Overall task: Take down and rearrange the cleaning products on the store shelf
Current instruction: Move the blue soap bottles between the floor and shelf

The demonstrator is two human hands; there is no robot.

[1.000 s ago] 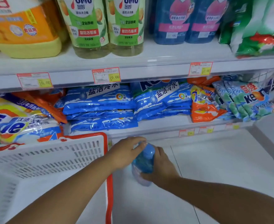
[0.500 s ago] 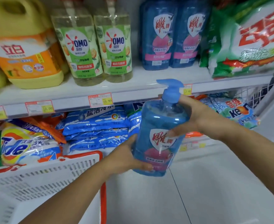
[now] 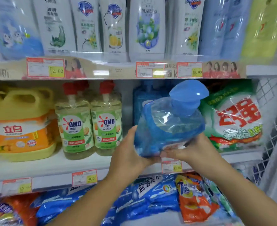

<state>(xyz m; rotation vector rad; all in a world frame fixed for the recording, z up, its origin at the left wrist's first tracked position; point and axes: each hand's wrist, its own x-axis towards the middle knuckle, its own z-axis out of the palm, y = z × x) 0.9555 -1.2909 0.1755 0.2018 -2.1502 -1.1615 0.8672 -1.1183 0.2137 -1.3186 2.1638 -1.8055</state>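
I hold a blue pump bottle [image 3: 168,126] of detergent in both hands, at the height of the middle shelf [image 3: 53,167]. It tilts toward me, its blue pump head [image 3: 189,93] uppermost. My left hand [image 3: 128,154] cups its lower left side. My right hand [image 3: 193,150] grips the bottom right. Right behind it on the shelf stands another blue bottle [image 3: 146,101], mostly hidden.
Two OMO bottles [image 3: 90,126] and a yellow jug [image 3: 20,123] stand to the left on the same shelf. A green and white powder bag [image 3: 235,121] sits to the right. White refill pouches [image 3: 115,26] line the top shelf. Blue bags [image 3: 144,198] lie below. Wire mesh [image 3: 270,121] closes the right end.
Both hands lifted the blue pump bottle from near the floor up to the middle shelf. My view rose with it, and the basket dropped out of sight.
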